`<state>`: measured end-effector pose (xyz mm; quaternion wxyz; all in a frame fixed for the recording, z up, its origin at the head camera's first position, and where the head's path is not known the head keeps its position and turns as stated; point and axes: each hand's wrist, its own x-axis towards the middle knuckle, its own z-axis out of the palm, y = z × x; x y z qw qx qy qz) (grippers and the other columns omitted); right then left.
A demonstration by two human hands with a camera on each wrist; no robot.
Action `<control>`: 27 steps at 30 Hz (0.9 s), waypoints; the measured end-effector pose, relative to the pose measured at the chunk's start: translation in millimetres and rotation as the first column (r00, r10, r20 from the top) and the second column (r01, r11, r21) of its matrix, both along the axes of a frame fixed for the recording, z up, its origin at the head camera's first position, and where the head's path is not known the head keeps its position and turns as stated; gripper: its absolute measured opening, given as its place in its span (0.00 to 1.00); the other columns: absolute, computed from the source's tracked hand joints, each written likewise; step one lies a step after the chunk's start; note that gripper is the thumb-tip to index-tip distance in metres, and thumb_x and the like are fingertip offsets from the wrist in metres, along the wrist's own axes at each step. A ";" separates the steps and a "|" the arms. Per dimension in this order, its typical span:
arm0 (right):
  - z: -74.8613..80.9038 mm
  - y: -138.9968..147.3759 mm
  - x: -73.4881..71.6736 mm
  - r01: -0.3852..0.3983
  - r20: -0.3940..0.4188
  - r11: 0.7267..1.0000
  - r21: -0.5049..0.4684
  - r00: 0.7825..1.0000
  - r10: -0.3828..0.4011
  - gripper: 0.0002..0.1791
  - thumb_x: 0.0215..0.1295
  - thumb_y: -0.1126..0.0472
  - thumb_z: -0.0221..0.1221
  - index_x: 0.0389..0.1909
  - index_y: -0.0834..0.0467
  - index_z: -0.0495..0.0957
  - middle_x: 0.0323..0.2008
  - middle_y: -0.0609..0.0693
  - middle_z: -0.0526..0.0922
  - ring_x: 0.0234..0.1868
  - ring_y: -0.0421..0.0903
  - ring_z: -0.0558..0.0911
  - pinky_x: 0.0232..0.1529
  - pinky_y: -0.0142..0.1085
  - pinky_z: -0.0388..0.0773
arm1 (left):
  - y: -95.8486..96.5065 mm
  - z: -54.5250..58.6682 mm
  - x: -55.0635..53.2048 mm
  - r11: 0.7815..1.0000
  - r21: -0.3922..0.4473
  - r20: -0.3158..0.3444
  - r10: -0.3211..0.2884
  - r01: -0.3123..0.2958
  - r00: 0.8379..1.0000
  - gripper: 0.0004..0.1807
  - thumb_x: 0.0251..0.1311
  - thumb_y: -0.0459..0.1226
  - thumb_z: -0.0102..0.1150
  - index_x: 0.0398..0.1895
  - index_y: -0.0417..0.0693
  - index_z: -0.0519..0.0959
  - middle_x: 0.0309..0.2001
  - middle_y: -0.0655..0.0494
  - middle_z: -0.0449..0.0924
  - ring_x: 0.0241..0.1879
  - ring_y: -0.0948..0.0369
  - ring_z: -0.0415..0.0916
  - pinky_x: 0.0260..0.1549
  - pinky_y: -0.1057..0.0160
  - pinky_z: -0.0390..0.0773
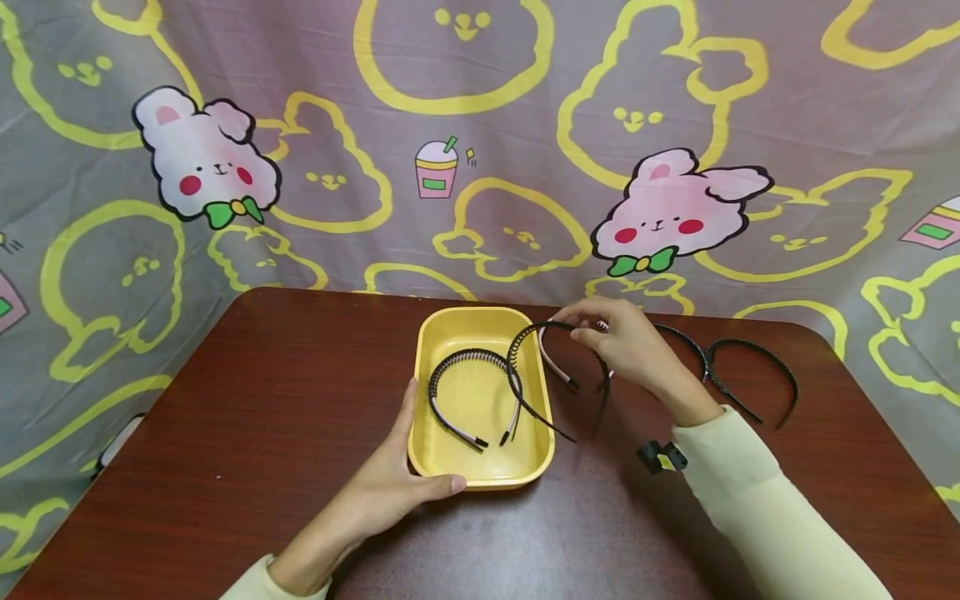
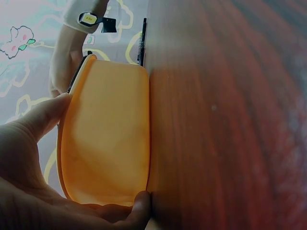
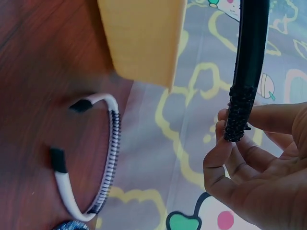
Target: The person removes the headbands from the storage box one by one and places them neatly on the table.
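Note:
My left hand (image 1: 378,492) grips the near left corner of a yellow plastic bin (image 1: 546,417); in the left wrist view its thumb lies at the rim and its fingers at the lower edge. Inside the bin rest a black toothed headband (image 1: 437,375) and a pale one (image 1: 517,408), overlapping. Over the bin's right rim, my right hand (image 1: 622,343) pinches a black headband (image 1: 516,387) near the top of its curve, its ends pointing down. The right wrist view shows that black headband (image 3: 249,62) between thumb and fingers, with a dark beaded part at the fingertips.
On the table (image 1: 262,433), right of the bin, lies a white headband (image 3: 112,153) with dark tips, partly behind the right hand. Farther right are more dark headbands (image 1: 791,375), touching one another. A patterned curtain (image 1: 495,150) hangs behind the table's far edge.

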<state>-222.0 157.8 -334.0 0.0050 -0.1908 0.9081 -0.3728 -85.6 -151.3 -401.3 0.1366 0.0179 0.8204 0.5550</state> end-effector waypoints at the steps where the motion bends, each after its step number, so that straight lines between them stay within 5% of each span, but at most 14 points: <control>1: -0.8 2.6 0.8 0.005 -0.004 1.000 0.008 1.000 -0.005 0.15 0.72 0.69 0.60 0.53 0.55 0.88 0.50 0.54 0.87 0.49 0.50 0.80 0.49 0.42 0.75 | 0.0 0.0 0.1 1.000 0.000 0.001 0.000 0.000 1.000 0.77 0.49 0.45 0.82 0.86 0.68 0.27 0.86 0.49 0.39 0.83 0.45 0.46 0.80 0.37 0.44; 9: -6.1 25.1 8.2 0.029 -0.016 0.998 0.057 0.999 -0.028 0.18 0.72 0.70 0.57 0.54 0.53 0.88 0.51 0.53 0.86 0.40 0.50 0.76 0.38 0.37 0.72 | -0.2 0.0 0.5 1.000 -0.010 0.004 0.002 -0.002 1.000 0.77 0.48 0.46 0.82 0.85 0.69 0.27 0.86 0.48 0.41 0.83 0.44 0.46 0.79 0.35 0.45; 15: -10.9 42.2 16.3 0.046 0.004 0.995 0.084 0.999 -0.046 0.17 0.73 0.68 0.59 0.56 0.51 0.87 0.56 0.53 0.87 0.46 0.50 0.81 0.44 0.40 0.75 | -0.4 0.0 0.3 1.000 -0.009 0.007 0.000 0.000 1.000 0.77 0.49 0.46 0.83 0.85 0.68 0.27 0.86 0.49 0.40 0.83 0.44 0.46 0.79 0.35 0.45; 27: -33.6 64.1 20.6 0.025 -0.005 0.994 0.105 1.000 -0.024 0.17 0.69 0.72 0.61 0.54 0.56 0.87 0.48 0.55 0.89 0.49 0.51 0.82 0.43 0.34 0.77 | -0.3 -0.3 0.1 1.000 -0.005 0.007 0.005 -0.005 1.000 0.77 0.49 0.46 0.82 0.85 0.69 0.27 0.86 0.48 0.41 0.83 0.44 0.46 0.80 0.36 0.45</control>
